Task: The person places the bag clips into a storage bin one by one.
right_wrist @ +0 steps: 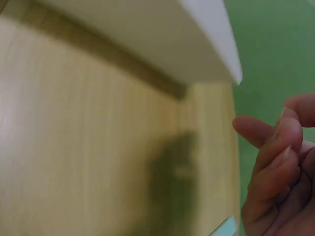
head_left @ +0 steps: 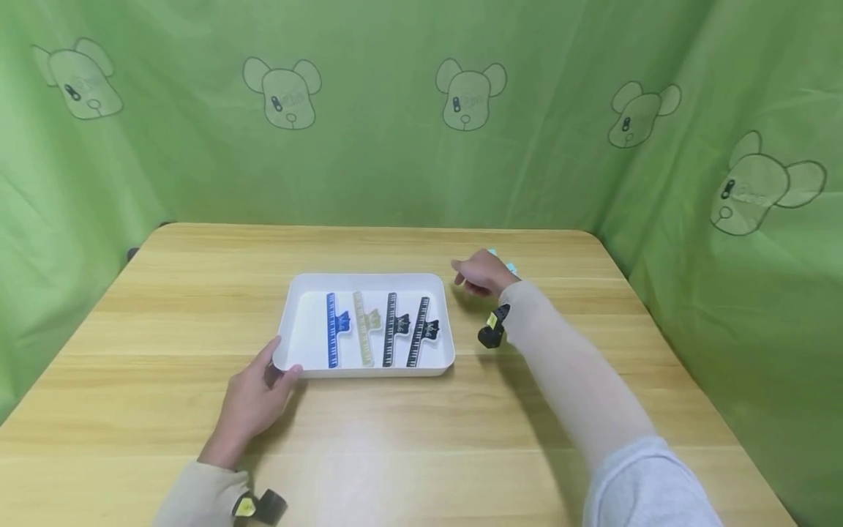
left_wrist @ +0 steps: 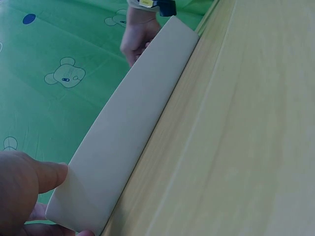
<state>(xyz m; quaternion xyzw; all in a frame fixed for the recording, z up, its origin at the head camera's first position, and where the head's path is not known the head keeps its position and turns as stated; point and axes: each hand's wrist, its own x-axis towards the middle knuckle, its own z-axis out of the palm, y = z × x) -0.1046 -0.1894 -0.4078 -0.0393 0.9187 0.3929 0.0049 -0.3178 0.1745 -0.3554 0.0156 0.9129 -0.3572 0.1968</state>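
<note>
A white tray (head_left: 304, 315) lies on the table, and my left hand (head_left: 253, 399) grips its near left corner, thumb at the rim. Inside it, side by side, are a blue clip (head_left: 332, 333) with a piano-key pattern, a pale yellow clip (head_left: 364, 337) and two black clips (head_left: 390, 333). Past the tray's right side hovers my right hand (head_left: 486, 272). Its fingers (right_wrist: 273, 172) are loosely bent in the right wrist view, with nothing seen between them. Light blue pieces (head_left: 511, 268) lie just behind that hand, mostly hidden by it.
The wooden table (head_left: 408, 454) extends around the tray on every side. A green curtain (head_left: 375, 176) with mouse-head drawings encloses its back and sides. A black wrist camera (head_left: 492, 331) is strapped to the right sleeve, and another camera (head_left: 268, 506) to the left.
</note>
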